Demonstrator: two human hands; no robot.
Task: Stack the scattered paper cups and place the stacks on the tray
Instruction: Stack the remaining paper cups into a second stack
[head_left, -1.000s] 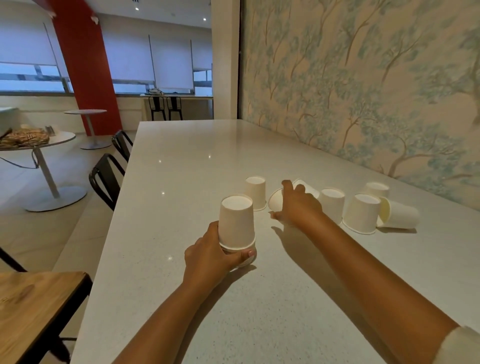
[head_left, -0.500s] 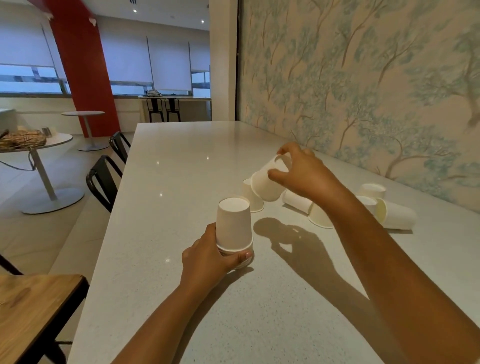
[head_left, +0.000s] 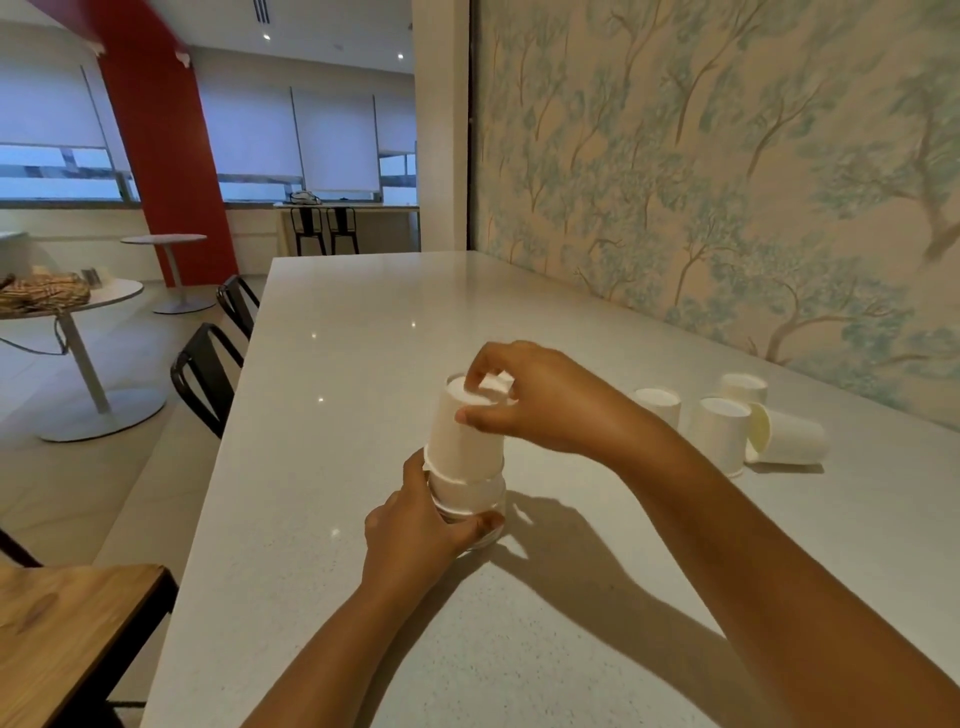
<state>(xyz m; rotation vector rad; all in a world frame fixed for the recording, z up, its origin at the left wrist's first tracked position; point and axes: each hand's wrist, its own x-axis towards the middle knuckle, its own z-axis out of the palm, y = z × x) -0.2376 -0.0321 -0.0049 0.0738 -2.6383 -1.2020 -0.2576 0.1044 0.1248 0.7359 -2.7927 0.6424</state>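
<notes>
Nearest, the left hand clamps the base of the upside-down stack on the counter — steadying it, likely — while the right hand pinches the top cup, seating it. At two o'clock, four loose cups wait; no tray shows.

Pale speckled tabletop along a wall, paper cups on it.

Cup stack, upside down, stands near the tabletop's middle. Right of the stack, toward the wall: three loose inverted cups, one nearest, one farther right, one behind it by the wall. A tipped cup lies on its side just right of those, mouth facing the stack, touching or nearly touching its neighbour.
</notes>
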